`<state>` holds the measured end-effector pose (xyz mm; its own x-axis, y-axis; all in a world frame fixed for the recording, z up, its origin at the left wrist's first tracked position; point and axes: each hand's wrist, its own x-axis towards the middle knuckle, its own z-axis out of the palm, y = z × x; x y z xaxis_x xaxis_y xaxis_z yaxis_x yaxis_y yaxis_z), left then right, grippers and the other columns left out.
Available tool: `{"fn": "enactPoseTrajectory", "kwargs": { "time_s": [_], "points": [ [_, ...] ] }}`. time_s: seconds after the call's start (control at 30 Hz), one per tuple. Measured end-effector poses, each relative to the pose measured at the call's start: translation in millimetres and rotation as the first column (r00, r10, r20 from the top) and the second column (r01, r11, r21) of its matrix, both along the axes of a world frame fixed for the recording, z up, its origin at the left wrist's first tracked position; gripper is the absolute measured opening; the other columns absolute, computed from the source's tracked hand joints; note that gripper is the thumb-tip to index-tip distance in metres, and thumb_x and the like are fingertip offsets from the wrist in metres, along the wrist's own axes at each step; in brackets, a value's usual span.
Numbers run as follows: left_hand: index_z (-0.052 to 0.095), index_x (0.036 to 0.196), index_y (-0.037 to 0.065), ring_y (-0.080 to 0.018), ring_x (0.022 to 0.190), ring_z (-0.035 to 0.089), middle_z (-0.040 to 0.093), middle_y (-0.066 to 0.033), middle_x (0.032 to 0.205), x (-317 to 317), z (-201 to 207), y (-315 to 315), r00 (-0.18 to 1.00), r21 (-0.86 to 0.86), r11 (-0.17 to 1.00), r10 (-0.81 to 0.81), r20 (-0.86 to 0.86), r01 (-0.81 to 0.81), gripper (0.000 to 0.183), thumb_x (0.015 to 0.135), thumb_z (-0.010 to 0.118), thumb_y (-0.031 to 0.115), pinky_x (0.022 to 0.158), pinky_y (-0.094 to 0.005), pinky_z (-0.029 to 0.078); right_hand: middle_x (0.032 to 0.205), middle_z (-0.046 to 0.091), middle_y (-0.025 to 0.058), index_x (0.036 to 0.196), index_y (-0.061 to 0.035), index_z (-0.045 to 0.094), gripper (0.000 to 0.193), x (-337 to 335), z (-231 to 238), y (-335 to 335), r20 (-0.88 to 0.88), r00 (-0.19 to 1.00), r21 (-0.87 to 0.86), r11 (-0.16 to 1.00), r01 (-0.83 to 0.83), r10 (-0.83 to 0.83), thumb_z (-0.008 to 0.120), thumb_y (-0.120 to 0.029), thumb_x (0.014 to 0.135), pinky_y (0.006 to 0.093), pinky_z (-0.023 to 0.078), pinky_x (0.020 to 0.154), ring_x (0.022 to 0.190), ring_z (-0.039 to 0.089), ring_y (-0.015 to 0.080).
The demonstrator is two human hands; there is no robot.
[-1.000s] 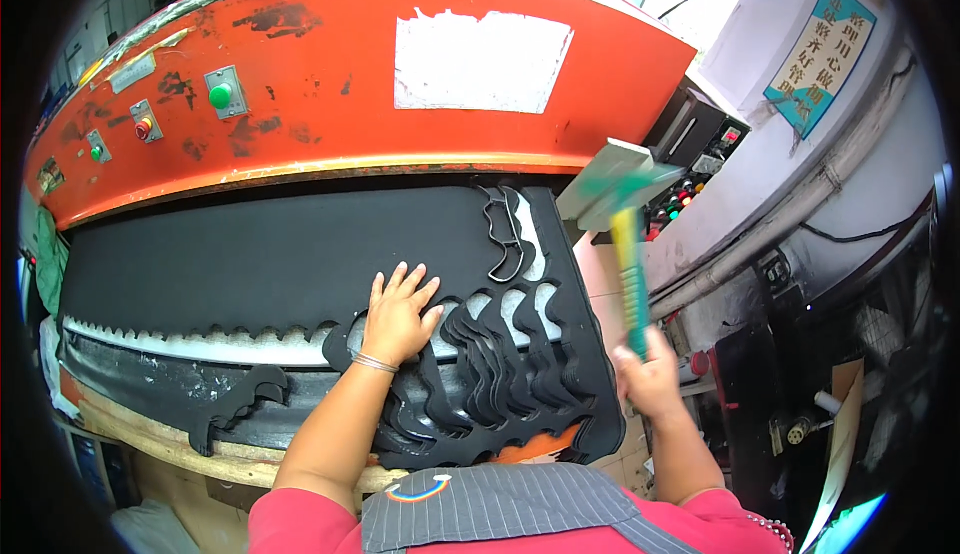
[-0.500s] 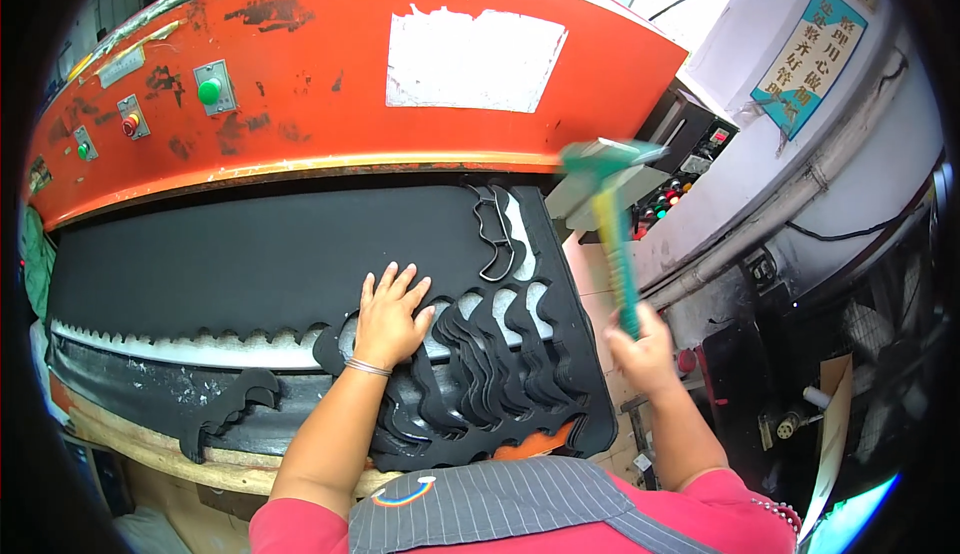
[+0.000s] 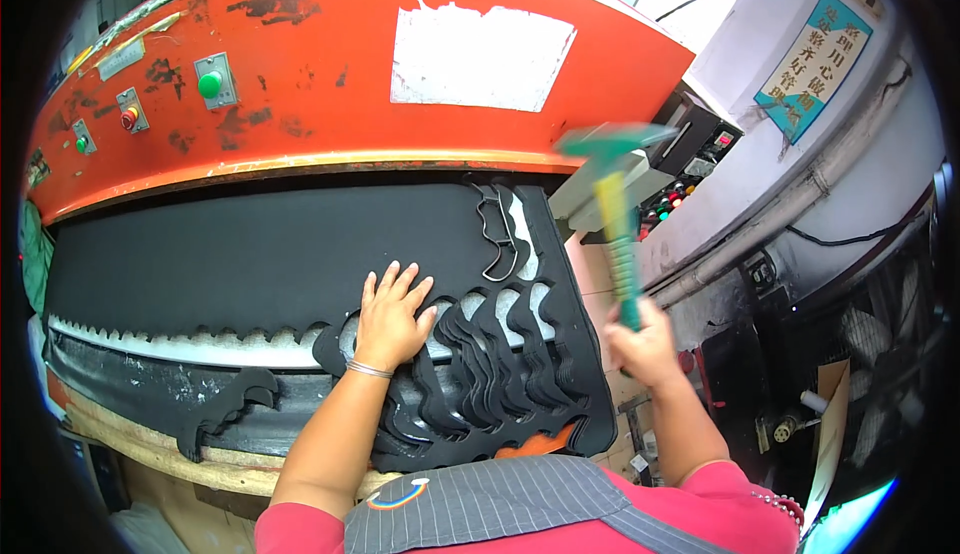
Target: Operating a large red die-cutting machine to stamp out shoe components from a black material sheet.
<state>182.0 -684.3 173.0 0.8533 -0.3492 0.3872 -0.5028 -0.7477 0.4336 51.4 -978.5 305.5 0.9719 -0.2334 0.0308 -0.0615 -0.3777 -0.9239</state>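
Observation:
My left hand (image 3: pixel 393 316) lies flat with fingers spread on a black foam-like sheet (image 3: pixel 250 254). Its heel is beside the cut-out, wavy-edged black pieces (image 3: pixel 475 384) piled at the sheet's near right part. My right hand (image 3: pixel 643 342) grips the handle of a green and yellow hammer (image 3: pixel 620 239), held up off the table's right end; its head is blurred by motion. At the sheet's far right stands a thin, wavy metal cutting die (image 3: pixel 492 234), next to a wavy cut opening that shows a pale surface. Neither hand touches the die.
An orange machine beam (image 3: pixel 330 74) with green and red buttons (image 3: pixel 209 85) spans the back. A loose black offcut (image 3: pixel 228 409) lies near the wooden front edge (image 3: pixel 200 464). Right of the table are a dark control box (image 3: pixel 695 139), a wall pipe (image 3: pixel 760 216) and dark equipment.
The hammer's head has tilted and shifted slightly in my right hand's swing. My left hand stays flat in the same place on the sheet.

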Motion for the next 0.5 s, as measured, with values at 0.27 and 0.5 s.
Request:
{"fn": "enactPoseTrajectory", "kwargs": {
  "time_s": [0.27,0.5],
  "points": [
    [0.062,0.122,0.014,-0.0309,0.134,0.036,0.05,-0.0108,0.137,-1.1,9.6,-6.8,1.0,0.004,1.0,-0.02,0.01,0.02,0.044,0.081,0.064,0.03,0.111,-0.0524,0.021,0.08,0.063,0.0145,0.091,-0.0057,0.06,0.017,-31.3,-83.5,-42.1,0.111,0.99,-0.647,0.75,0.137,-0.085,0.059,-0.011,0.075,0.0383,0.05,0.068,0.069,0.061,0.0221],
    [0.062,0.122,0.014,-0.0311,0.133,0.037,0.05,-0.0111,0.136,-2.3,1.8,-4.1,0.999,-0.005,1.0,-0.007,0.032,0.007,0.044,0.081,0.065,0.03,0.111,-0.0527,0.022,0.066,0.054,0.0019,0.09,-0.0038,0.056,0.015,-17.2,-45.0,-32.0,-0.316,0.948,-0.095,0.995,-0.002,-0.028,0.064,-0.008,0.078,0.0281,0.042,0.043,0.047,0.051,0.0095]
  ]
}}
